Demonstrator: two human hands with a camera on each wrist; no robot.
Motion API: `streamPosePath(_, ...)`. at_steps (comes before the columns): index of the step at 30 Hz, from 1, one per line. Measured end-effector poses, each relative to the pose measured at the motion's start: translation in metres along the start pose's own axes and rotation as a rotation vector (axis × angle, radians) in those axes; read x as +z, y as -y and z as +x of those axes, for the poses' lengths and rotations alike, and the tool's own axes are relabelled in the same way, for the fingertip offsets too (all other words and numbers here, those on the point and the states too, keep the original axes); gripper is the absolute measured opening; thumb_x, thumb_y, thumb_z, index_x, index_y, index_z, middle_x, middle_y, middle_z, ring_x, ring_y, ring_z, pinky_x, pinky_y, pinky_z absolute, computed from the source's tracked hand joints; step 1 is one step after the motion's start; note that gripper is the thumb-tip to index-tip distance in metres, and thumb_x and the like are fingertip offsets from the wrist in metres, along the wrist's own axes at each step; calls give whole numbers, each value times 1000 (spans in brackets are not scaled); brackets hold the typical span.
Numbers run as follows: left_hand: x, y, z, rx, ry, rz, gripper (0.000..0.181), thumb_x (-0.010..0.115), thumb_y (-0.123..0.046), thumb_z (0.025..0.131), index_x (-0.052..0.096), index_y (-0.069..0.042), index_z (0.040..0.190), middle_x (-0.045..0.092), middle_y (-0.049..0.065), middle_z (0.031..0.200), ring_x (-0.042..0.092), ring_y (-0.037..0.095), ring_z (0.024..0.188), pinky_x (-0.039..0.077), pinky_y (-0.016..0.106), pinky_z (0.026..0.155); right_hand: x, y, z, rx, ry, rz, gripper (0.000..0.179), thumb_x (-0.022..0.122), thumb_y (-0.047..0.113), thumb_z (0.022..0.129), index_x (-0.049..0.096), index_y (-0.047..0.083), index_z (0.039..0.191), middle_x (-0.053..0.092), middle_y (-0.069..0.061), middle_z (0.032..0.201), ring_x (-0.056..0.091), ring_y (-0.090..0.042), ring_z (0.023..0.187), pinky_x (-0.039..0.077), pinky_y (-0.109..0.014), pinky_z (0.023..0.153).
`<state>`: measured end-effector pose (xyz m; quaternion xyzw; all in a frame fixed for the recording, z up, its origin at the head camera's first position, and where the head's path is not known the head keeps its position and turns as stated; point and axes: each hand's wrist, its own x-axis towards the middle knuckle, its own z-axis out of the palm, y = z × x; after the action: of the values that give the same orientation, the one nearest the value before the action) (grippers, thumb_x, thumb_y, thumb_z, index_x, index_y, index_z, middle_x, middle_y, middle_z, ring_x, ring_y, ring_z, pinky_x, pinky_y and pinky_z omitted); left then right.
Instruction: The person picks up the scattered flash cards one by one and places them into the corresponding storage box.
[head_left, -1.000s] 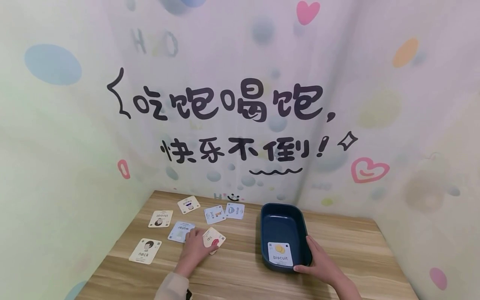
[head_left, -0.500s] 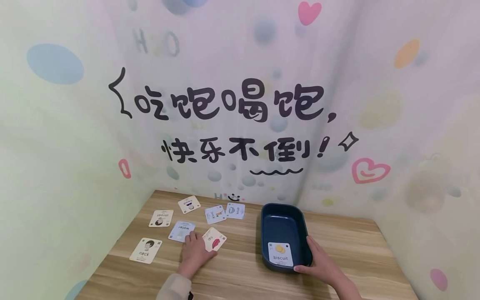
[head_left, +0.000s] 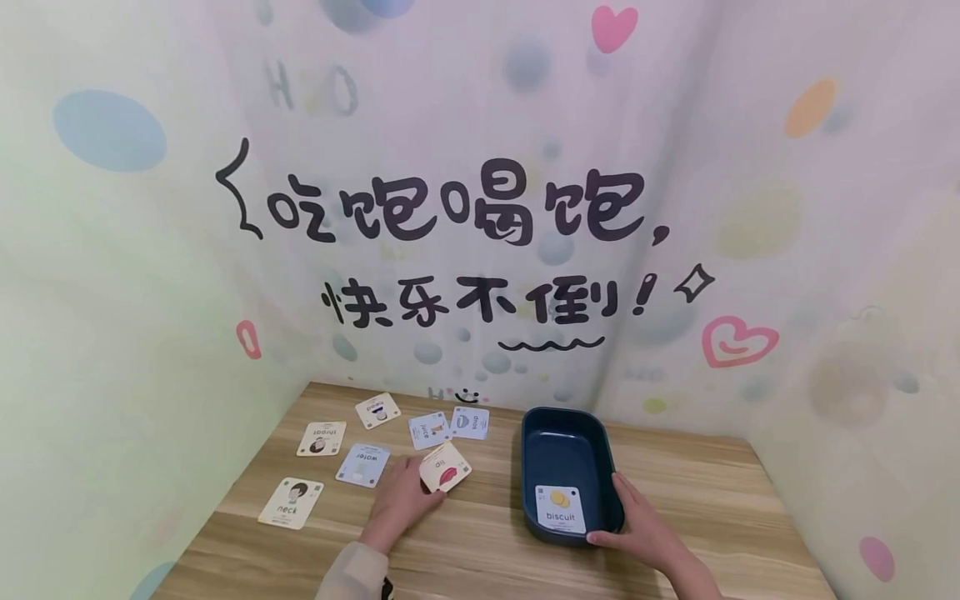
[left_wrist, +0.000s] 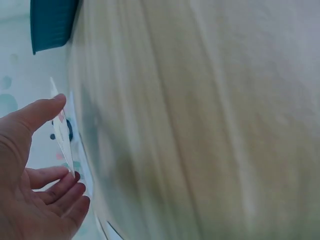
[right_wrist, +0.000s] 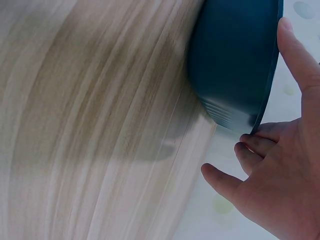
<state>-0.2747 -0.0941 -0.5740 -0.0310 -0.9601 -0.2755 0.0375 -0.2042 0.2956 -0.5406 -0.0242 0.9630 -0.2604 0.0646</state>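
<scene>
Between the thumb and fingers of my left hand (head_left: 400, 498) is the cream "lip" card (head_left: 446, 468), showing red lips. The left wrist view shows this card (left_wrist: 62, 135) edge-on, raised above the table. My right hand (head_left: 637, 521) grips the near right corner of a dark blue rectangular box (head_left: 567, 454). Seen from the right wrist, the thumb and fingertips of that hand (right_wrist: 280, 165) touch the box's rim (right_wrist: 272, 75). A "biscuit" card (head_left: 561, 509) lies inside the box at its near end.
Left of the left hand lie the "water" card (head_left: 363, 465), "neck" card (head_left: 292, 502) and "throat" card (head_left: 321, 438). Farther back are the "head" card (head_left: 378, 409), "juice" card (head_left: 431, 430) and "soup" card (head_left: 470, 422). A printed curtain (head_left: 480, 108) stands behind the wooden table (head_left: 690, 467).
The left hand has lifted the "lip" card and moved it slightly right and away from the "water" card. The right hand and the box stay in place.
</scene>
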Motion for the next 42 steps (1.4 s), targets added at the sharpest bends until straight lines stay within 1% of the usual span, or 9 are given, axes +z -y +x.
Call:
streamPosePath(2,-1,-5,1,-1,14,-46,74,86,-36,74,58,-1,133,58,21,130,58,38,118,50,53,101,0,0,0,-5,-2,1,118,81,57,73,24,-7,154,24,-32,159,31,-52,143,36,-66,111)
streamPosePath(5,-4,-15,3,34,19,-83,75,86,-34,75,56,-1,135,58,21,134,58,39,121,50,54,101,0,0,-1,-14,-6,1,118,81,57,73,24,-8,153,25,-32,159,32,-52,143,36,-66,111)
streamPosePath(15,-15,-48,6,169,7,-48,78,83,-40,78,53,-2,140,57,18,141,55,37,130,47,52,108,0,-1,-1,-4,3,16,116,82,55,74,24,-7,154,24,-32,159,30,-53,143,35,-67,111)
streamPosePath(18,-17,-59,6,199,24,-44,80,82,-41,79,51,-3,142,55,17,143,53,36,132,45,51,110,0,-1,-1,-8,2,19,116,82,54,74,24,-7,153,24,-32,159,30,-53,143,35,-67,111)
streamPosePath(22,-18,-76,6,237,45,-42,79,82,-40,79,51,-3,142,56,17,142,54,36,131,47,50,109,-1,-1,0,-8,5,25,116,82,54,74,23,-8,154,23,-32,159,29,-53,144,34,-67,111)
streamPosePath(27,-12,-94,4,281,68,-35,77,83,-39,78,53,-6,141,57,14,140,56,33,127,49,49,106,-1,0,-1,-5,5,30,117,82,54,74,22,-8,154,23,-32,159,29,-53,144,34,-67,112)
streamPosePath(32,-1,-110,-1,319,105,-5,76,83,-41,79,52,-9,141,57,12,141,57,30,127,50,46,106,-1,1,0,4,4,21,117,82,55,74,23,-8,154,23,-32,160,29,-53,144,35,-67,112)
streamPosePath(37,9,-122,-5,361,126,51,76,82,-43,79,52,-11,141,58,11,141,57,28,127,51,43,105,-1,2,0,14,5,13,118,81,56,73,22,-7,154,23,-31,160,30,-52,144,35,-66,112)
streamPosePath(42,16,-131,-12,408,124,85,74,83,-45,78,55,-11,138,60,8,136,60,24,122,53,40,102,-1,3,-2,2,-7,2,117,82,55,73,24,-8,153,25,-32,159,31,-53,143,37,-66,111)
